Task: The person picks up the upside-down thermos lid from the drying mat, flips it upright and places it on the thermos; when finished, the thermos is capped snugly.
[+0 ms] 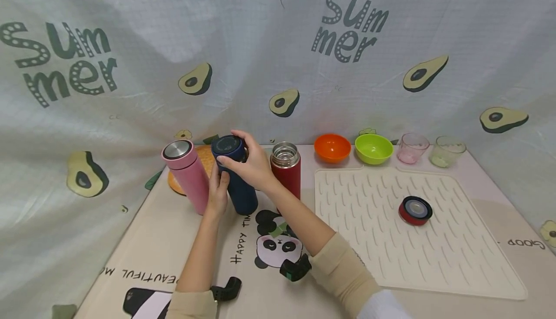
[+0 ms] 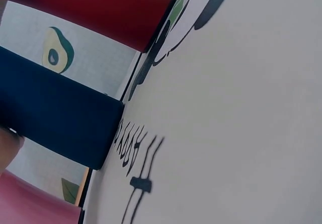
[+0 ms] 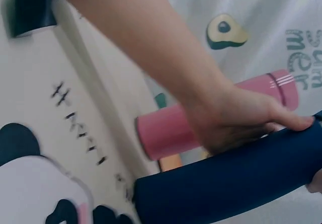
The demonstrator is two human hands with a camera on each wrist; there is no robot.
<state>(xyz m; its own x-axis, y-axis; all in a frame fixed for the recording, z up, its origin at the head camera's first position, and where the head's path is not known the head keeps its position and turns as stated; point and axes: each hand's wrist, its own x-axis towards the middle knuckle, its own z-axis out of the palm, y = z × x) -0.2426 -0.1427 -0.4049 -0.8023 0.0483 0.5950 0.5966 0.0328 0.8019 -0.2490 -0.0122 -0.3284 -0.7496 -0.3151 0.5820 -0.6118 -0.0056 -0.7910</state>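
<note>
A dark blue thermos (image 1: 242,191) stands upright on the table with its lid (image 1: 228,144) on. My left hand (image 1: 218,191) grips the thermos body from the left, thumb toward me; the right wrist view shows this hand (image 3: 226,116) against the blue body. Higher up, my right hand (image 1: 252,162) holds the lid between thumb and fingers. To the left is a pink thermos (image 1: 191,181) with a steel-topped lid. A red thermos (image 1: 286,176) without its lid, its steel mouth showing, stands to the right, partly behind my right forearm.
A red and black lid (image 1: 415,210) lies on the ribbed white mat (image 1: 356,222) at right. Behind the mat are an orange bowl (image 1: 332,148), a green bowl (image 1: 373,149), a pink glass (image 1: 412,148) and a greenish glass (image 1: 446,151). A round wooden-looking board (image 1: 174,184) is behind the pink thermos.
</note>
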